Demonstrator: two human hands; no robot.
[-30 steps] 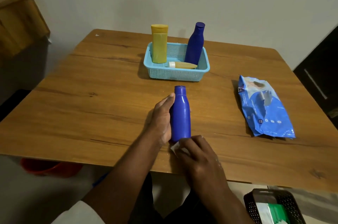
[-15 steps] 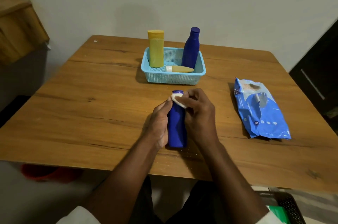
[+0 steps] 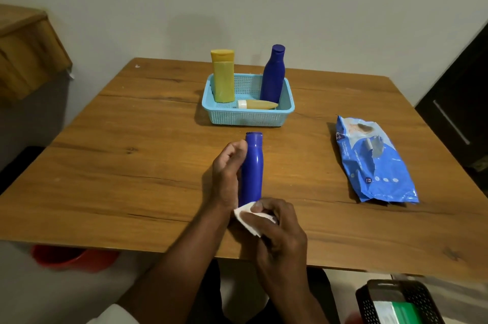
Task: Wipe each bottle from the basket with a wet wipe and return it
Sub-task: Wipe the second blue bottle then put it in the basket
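Observation:
A blue bottle (image 3: 252, 167) stands on the wooden table (image 3: 132, 165) in front of me, its left side gripped by my left hand (image 3: 227, 173). My right hand (image 3: 277, 228) pinches a white wet wipe (image 3: 247, 219) against the bottle's base. Behind it, the light blue basket (image 3: 248, 119) holds an upright yellow bottle (image 3: 223, 75), an upright dark blue bottle (image 3: 273, 75) and a small yellow bottle (image 3: 257, 105) lying on its side.
A blue pack of wet wipes (image 3: 375, 162) lies on the table to the right. Below the table's near edge are a black mesh bin (image 3: 396, 302) at the right and a red tub (image 3: 71, 257) at the left.
My right hand slid the wipe up to the bottle's cap and has come back down to its base. My left hand kept its hold on the bottle.

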